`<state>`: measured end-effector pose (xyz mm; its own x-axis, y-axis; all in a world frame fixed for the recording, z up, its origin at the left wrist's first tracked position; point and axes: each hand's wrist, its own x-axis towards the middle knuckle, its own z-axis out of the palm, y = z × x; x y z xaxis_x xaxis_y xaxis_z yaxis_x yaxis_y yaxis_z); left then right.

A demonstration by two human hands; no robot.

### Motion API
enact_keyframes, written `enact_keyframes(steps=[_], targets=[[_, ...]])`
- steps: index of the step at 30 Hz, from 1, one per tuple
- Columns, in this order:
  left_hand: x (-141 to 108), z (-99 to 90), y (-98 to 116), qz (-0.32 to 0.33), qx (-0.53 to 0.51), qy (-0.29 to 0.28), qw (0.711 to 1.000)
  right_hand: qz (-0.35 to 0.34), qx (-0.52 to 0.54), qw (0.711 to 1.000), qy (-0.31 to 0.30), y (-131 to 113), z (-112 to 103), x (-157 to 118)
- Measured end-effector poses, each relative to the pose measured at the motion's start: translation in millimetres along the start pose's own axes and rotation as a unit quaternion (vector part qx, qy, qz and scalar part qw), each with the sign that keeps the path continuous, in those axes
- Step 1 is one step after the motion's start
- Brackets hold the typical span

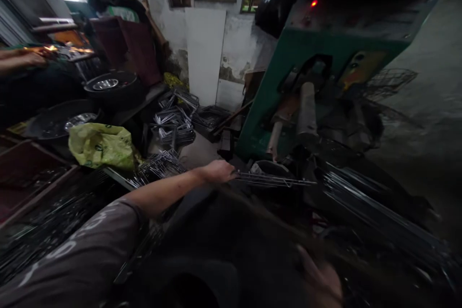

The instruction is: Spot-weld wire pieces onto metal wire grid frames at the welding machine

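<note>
Stretched out in front of me, my left hand [218, 172] is closed around one end of a thin bent-wire frame [272, 180]. The frame points to the right, below the front of a green machine [265, 91]. Low in the view, my right hand [321, 276] is dim and smeared by motion. Its fingers cannot be made out, nor whether anything is in them. Long straight metal rods [353, 190] lie in a bundle to the right, beyond that hand. Several bent-wire frames [173, 122] are heaped on the floor past my left forearm.
A yellow-green sack [103, 147] lies at left, near dark rods [46, 236] in a bin. Behind it stand a black tub [126, 89] and a metal bowl [105, 84]. A co-worker's hand [31, 59] is near sparks at far left. Thick machine arms [307, 110] project towards me.
</note>
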<state>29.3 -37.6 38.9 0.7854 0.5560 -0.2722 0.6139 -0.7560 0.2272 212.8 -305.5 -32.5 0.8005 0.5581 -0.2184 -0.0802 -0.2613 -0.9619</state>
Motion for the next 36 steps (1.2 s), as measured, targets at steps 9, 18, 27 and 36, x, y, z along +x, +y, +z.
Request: enact_keyframes(steps=[9,18,27,36], targets=[[19,-5.2,24,-0.014,-0.026,0.013,0.999,-0.041,0.194,0.980,-0.024,-57,156,49],[36,11.4,23,0.015,-0.050,0.035,0.998,-0.090,0.185,0.977,0.045,-53,159,60],[45,2.3,26,0.014,-0.066,0.029,0.997,-0.106,0.224,0.967,0.061,-52,157,76],[55,-3.9,31,0.004,-0.080,0.039,0.996,-0.123,0.210,0.969,0.043,-57,154,93]])
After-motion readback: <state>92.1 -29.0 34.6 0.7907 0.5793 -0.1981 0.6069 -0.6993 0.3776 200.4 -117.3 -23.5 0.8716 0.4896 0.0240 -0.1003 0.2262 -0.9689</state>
